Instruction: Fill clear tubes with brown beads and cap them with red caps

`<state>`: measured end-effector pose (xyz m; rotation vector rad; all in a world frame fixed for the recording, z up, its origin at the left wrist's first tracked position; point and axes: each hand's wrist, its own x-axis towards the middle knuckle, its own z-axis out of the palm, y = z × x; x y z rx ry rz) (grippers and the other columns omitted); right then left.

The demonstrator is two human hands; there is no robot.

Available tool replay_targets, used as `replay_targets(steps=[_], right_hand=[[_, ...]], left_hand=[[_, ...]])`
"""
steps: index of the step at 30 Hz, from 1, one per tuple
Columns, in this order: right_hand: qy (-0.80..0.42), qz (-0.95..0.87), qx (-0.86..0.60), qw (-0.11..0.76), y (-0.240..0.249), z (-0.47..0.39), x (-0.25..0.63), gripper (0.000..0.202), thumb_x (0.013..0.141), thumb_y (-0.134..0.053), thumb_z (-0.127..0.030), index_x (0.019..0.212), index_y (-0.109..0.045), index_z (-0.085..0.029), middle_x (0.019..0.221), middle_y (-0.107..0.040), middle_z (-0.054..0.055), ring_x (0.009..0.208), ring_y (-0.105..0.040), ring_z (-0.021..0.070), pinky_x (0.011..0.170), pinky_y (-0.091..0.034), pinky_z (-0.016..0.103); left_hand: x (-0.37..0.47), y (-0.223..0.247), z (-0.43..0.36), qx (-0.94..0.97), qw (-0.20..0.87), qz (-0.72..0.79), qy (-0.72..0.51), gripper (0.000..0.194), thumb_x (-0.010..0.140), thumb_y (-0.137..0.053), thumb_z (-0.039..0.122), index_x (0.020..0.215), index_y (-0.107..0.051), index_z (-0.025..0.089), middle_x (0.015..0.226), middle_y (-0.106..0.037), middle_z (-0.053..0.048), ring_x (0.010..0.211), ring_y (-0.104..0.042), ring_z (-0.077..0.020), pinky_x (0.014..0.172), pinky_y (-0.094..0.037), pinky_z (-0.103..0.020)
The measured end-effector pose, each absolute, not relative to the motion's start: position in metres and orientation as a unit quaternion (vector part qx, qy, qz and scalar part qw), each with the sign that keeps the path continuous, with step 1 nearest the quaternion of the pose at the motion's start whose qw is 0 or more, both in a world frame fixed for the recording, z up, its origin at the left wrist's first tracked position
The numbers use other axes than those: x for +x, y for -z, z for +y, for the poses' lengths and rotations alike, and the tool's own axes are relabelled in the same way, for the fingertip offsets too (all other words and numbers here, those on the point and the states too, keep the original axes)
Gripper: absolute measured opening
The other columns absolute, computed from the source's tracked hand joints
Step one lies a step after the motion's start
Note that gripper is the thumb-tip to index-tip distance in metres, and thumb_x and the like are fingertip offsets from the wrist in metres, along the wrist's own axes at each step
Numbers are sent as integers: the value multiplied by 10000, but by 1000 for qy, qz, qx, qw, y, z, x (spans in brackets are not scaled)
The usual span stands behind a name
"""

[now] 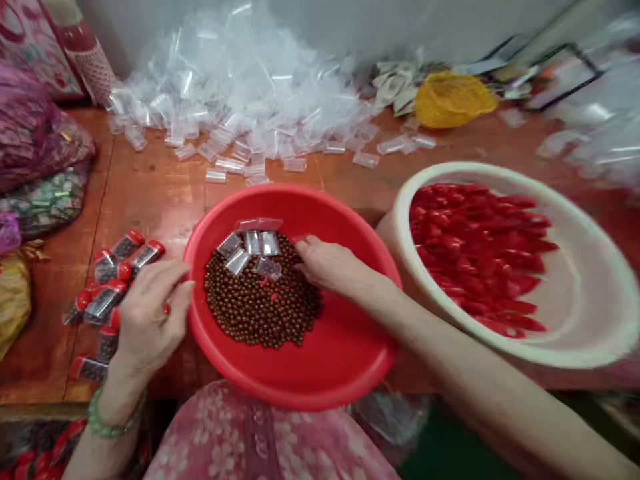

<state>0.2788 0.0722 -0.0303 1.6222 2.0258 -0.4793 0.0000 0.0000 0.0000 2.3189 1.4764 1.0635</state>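
Note:
A red basin point(335, 333) holds a heap of small brown beads point(265, 307), with several clear little containers point(253, 243) lying on the heap. Inside the basin, my right hand point(330, 265) is at the right edge of the beads, fingers bent and their tips partly hidden. My left hand point(153, 313) is beside the basin's left rim, fingers curled; a bit of red shows between them, but what it belongs to is unclear. Next to this hand, several filled containers with red caps point(103, 300) lie on the wooden table point(165, 207).
A white basin point(585, 267) with red pieces point(475, 253) stands at the right. Clear empty containers point(250, 87) are piled along the back. A yellow net bag point(453, 100) lies behind the white basin; purple net bags point(37, 133) are at the left.

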Motion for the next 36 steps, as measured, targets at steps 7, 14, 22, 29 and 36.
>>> replay_targets(steps=[7,14,22,29,36], right_hand=[[244,748,562,256,52,28,258,546,955,-381,-483,1256,-474,-37,1221,-561,278,999,-650,347,793,-508,417],[339,775,470,251,30,0,233,576,907,-478,-505,1273,-521,-62,1256,-553,268,1033,-644,353,848,-511,440],[491,746,362,269,30,9,233,308,838,-570,-239,1100,-635,-89,1020,-684,163,897,-666,280,731,-507,360],[697,597,313,245,42,23,236,98,798,-629,-227,758,-553,-179,570,-531,-67,470,-529,99,437,-386,206],[804,492,312,122,29,18,253,95,854,-539,-233,792,-506,-170,626,-531,-77,407,-505,32,333,-291,141]], left_hand=[[53,6,30,892,160,402,-128,198,926,-410,107,1005,-591,113,1004,-643,-108,951,-601,-205,850,-526,-354],[110,5,81,956,140,255,28,232,874,-403,63,985,-604,101,980,-632,-114,878,-634,-208,733,-510,-310],[149,13,94,961,131,230,83,223,864,-481,117,1028,-628,79,1037,-655,-147,953,-640,-252,815,-499,-351],[193,48,81,929,116,347,50,225,864,-475,127,1037,-580,27,1029,-612,-211,1009,-623,-309,796,-516,-381],[204,68,90,900,131,414,23,283,923,-383,152,1156,-486,28,1068,-560,-243,971,-653,-322,755,-528,-400]])
